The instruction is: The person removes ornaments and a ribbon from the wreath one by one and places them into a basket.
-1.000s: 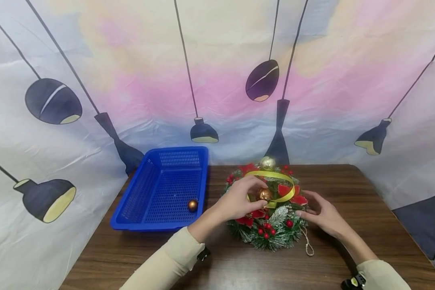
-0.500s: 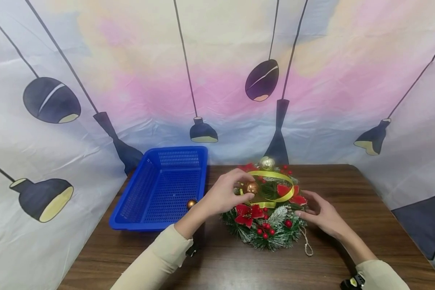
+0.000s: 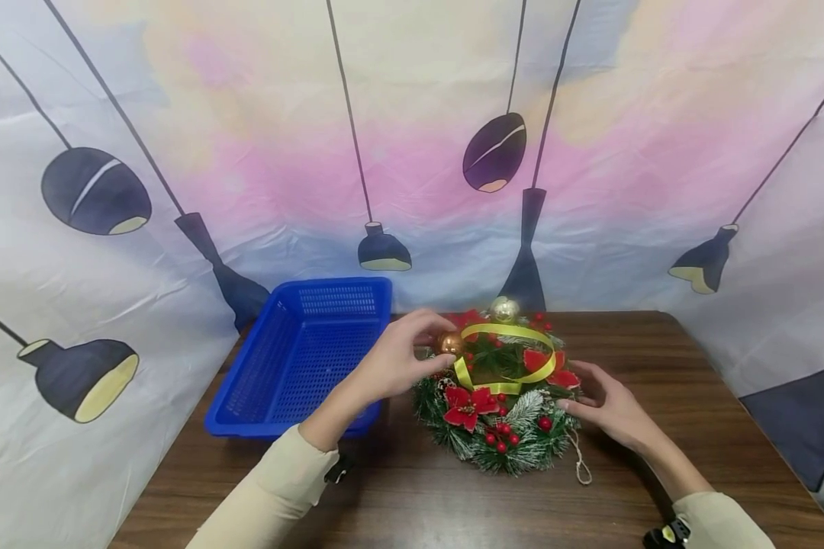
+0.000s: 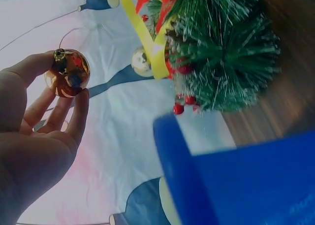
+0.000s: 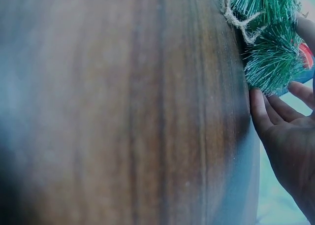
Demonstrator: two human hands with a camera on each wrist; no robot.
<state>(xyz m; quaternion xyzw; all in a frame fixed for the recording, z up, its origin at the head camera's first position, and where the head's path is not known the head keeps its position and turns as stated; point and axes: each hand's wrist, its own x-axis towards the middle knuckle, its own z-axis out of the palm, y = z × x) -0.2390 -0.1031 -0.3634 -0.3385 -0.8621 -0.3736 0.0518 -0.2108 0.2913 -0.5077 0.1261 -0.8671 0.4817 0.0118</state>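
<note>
Hanging across the far side and down the left and right, a pastel cloth backdrop (image 3: 412, 91) shows pink, cream and blue patches with dark pendant lamps drawn on it. A brown wood-grain table (image 3: 673, 381) stands in front of it. On the table's left part sits a blue perforated basket (image 3: 336, 296); the left forearm hides its near right corner, so whatever lies there cannot be told.

Right of the basket lies a green wreath (image 3: 532, 412), frosted white, bearing red flowers (image 3: 470, 408), red berries (image 3: 501, 440), a silvery ball (image 3: 504, 309) at its far edge and a loop of yellow ribbon (image 3: 508, 329). The right hand (image 3: 607, 400) holds the wreath's right edge, thumb and fingers either side of a tuft. The left hand (image 3: 400, 357) pinches a shiny copper ball (image 3: 450, 344) between thumb and fingertips, above the wreath's left side. A twine loop (image 3: 583, 469) trails near right.
</note>
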